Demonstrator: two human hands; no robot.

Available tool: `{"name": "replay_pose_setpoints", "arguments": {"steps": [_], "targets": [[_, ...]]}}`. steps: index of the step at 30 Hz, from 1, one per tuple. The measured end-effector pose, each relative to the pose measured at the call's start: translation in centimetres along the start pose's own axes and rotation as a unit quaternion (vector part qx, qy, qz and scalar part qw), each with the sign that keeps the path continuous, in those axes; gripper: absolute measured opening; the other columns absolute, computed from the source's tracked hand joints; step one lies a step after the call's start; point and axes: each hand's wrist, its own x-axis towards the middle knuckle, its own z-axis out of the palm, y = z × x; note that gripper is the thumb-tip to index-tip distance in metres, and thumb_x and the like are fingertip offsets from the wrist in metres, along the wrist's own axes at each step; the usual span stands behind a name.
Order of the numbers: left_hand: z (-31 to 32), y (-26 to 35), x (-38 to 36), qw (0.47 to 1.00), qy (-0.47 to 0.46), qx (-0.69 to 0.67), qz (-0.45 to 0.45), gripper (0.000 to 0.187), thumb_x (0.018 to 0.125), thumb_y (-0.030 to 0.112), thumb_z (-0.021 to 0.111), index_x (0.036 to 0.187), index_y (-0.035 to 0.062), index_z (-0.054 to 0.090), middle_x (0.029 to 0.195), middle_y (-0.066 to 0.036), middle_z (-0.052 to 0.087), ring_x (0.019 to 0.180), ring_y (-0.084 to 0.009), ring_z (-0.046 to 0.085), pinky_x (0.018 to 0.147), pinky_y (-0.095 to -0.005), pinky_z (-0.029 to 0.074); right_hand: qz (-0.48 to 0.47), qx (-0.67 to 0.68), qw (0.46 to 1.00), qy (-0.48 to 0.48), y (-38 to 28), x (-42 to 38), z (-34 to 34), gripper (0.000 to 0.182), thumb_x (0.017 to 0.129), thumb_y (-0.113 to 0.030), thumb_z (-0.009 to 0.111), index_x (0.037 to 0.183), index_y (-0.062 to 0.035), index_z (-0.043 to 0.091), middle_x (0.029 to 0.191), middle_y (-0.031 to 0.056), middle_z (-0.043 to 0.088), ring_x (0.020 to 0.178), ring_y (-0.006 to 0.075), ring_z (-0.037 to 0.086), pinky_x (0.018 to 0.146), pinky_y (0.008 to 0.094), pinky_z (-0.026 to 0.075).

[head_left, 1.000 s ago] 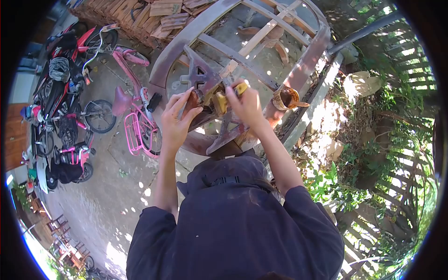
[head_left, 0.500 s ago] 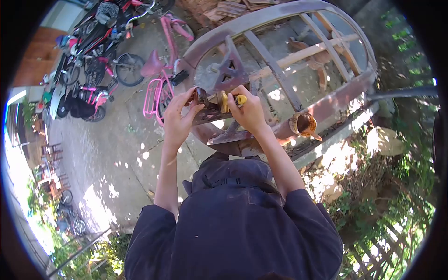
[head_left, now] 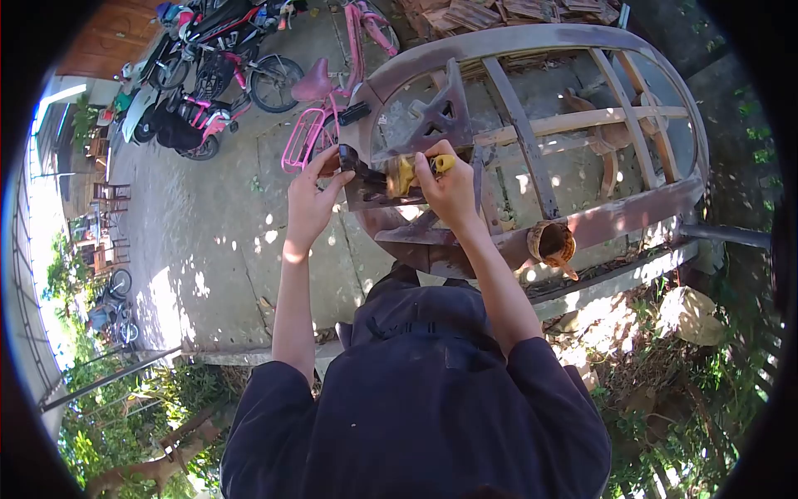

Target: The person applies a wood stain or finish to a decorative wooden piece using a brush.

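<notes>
My left hand (head_left: 311, 204) pinches the end of a dark brown wooden piece (head_left: 366, 176) between thumb and fingers. My right hand (head_left: 451, 190) is closed around a paintbrush (head_left: 406, 175) with a yellow handle, its bristles pointing left, right at the piece. Both are held over the near left corner of a large oval wooden frame (head_left: 611, 214) with crossing slats. A brown-stained pot (head_left: 552, 241) with dark brown inside rests on the frame's near rail, to the right of my right hand.
Pink bicycle (head_left: 320, 108) stands beyond my left hand, with parked motorbikes (head_left: 220, 83) farther left. Stacked tiles (head_left: 490, 15) lie past the frame. Concrete ground (head_left: 224, 200) spreads left; a large stone (head_left: 692, 316) and plants are at the right.
The wooden piece has turned in my left hand, and the brush has tilted so its bristles now show. My view has shifted, moving the frame and pot slightly right and down.
</notes>
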Motion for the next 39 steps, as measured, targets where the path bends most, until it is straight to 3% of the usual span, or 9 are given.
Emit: {"name": "replay_pose_setpoints", "arguments": {"steps": [4, 11, 13, 17, 18, 19, 27, 31, 39], "targets": [[0.1, -0.2, -0.2, 0.999, -0.001, -0.023, -0.041, 0.05, 0.089, 0.013, 0.079, 0.136, 0.0001, 0.066, 0.115, -0.015, 0.079, 0.105, -0.0228, 0.076, 0.095, -0.0352, 0.056, 0.05, 0.168, 0.984, 0.036, -2.4, 0.1, 0.7, 0.016, 0.1, -0.008, 0.068, 0.092, 0.0025, 0.059, 0.072, 0.0043, 0.066, 0.063, 0.0097, 0.069, 0.055, 0.0253, 0.055], [-0.8, -0.8, -1.8, 0.998, -0.001, -0.036, -0.047, 0.058, 0.087, 0.021, 0.085, 0.14, 0.0058, 0.066, 0.117, -0.012, 0.077, 0.106, -0.0187, 0.072, 0.096, -0.0365, 0.056, 0.065, 0.068, 0.996, 0.001, 0.1, -0.4, -0.1, 0.018, 0.105, -0.017, 0.066, 0.097, -0.0013, 0.061, 0.087, 0.0095, 0.072, 0.069, 0.0152, 0.071, 0.061, 0.0283, 0.056], [-1.3, 1.0, -2.1, 0.997, -0.008, -0.032, -0.064, 0.058, 0.086, 0.023, 0.085, 0.138, 0.0057, 0.066, 0.121, -0.015, 0.076, 0.111, -0.0249, 0.074, 0.099, -0.0383, 0.056, 0.067, 0.222, 0.973, 0.015, -0.6, 0.2, 0.4, 0.015, 0.108, -0.016, 0.062, 0.105, -0.0019, 0.059, 0.095, 0.0133, 0.072, 0.071, 0.0186, 0.073, 0.064, 0.0296, 0.057], [-1.5, 1.4, -2.5, 0.995, 0.02, -0.062, -0.069, 0.058, 0.086, 0.025, 0.085, 0.137, 0.0049, 0.067, 0.121, -0.016, 0.076, 0.112, -0.0256, 0.074, 0.099, -0.0375, 0.056, 0.082, 0.203, 0.974, -0.053, 4.2, 0.5, -1.4, 0.015, 0.104, -0.014, 0.065, 0.099, -0.0024, 0.059, 0.089, 0.0091, 0.068, 0.066, 0.0178, 0.07, 0.059, 0.0295, 0.058], [-1.3, 0.9, -2.5, 0.996, 0.017, -0.067, -0.062, 0.058, 0.085, 0.024, 0.085, 0.137, 0.0048, 0.068, 0.12, -0.015, 0.077, 0.111, -0.0246, 0.074, 0.099, -0.037, 0.056, -0.072, 0.06, 0.994, -0.06, 9.5, 1.6, -2.6, 0.014, 0.104, -0.013, 0.065, 0.097, -0.0026, 0.059, 0.09, 0.0087, 0.068, 0.066, 0.0147, 0.066, 0.058, 0.0292, 0.056], [-1.1, 0.6, -2.6, 0.996, 0.012, -0.072, -0.055, 0.057, 0.085, 0.024, 0.086, 0.136, 0.0047, 0.068, 0.119, -0.015, 0.077, 0.111, -0.0236, 0.074, 0.099, -0.0364, 0.056, 0.058, 0.07, 0.993, -0.077, 7.3, 1.3, -3.6, 0.017, 0.103, -0.013, 0.066, 0.092, -0.0007, 0.061, 0.081, 0.0017, 0.054, 0.077, 0.0113, 0.053, 0.071, 0.0285, 0.046], [1.2, 1.0, -2.0, 0.973, 0.046, -0.224, -0.03, 0.051, 0.085, 0.016, 0.086, 0.132, 0.0041, 0.072, 0.114, -0.01, 0.077, 0.102, -0.016, 0.071, 0.093, -0.0312, 0.055, -0.13, 0.195, 0.972, 0.011, -0.5, 0.2, -4.0, 0.007, 0.103, -0.007, 0.066, 0.103, 0.0001, 0.065, 0.107, 0.0148, 0.073, 0.096, 0.0207, 0.067, 0.1, 0.0367, 0.048], [1.8, 0.7, -1.2, 0.97, 0.026, -0.242, -0.02, 0.049, 0.086, 0.013, 0.086, 0.133, 0.0029, 0.072, 0.112, -0.008, 0.076, 0.103, -0.0138, 0.07, 0.093, -0.0291, 0.054, -0.122, -0.054, 0.989, -0.066, 3.6, -1.6, -5.3, 0.01, 0.1, -0.007, 0.068, 0.106, 0.0004, 0.065, 0.106, 0.0128, 0.076, 0.104, 0.0219, 0.07, 0.097, 0.0379, 0.053], [2.9, 1.1, -0.4, 0.964, 0.011, -0.249, -0.091, 0.05, 0.087, 0.007, 0.085, 0.134, 0.0019, 0.071, 0.114, -0.004, 0.076, 0.106, -0.0109, 0.068, 0.095, -0.0287, 0.053, -0.133, 0.168, 0.976, -0.037, -2.5, -2.4, -5.4, 0.017, 0.093, 0.01, 0.069, 0.108, 0.0007, 0.067, 0.111, 0.0206, 0.073, 0.099, 0.0287, 0.073, 0.086, 0.0366, 0.058]]}}
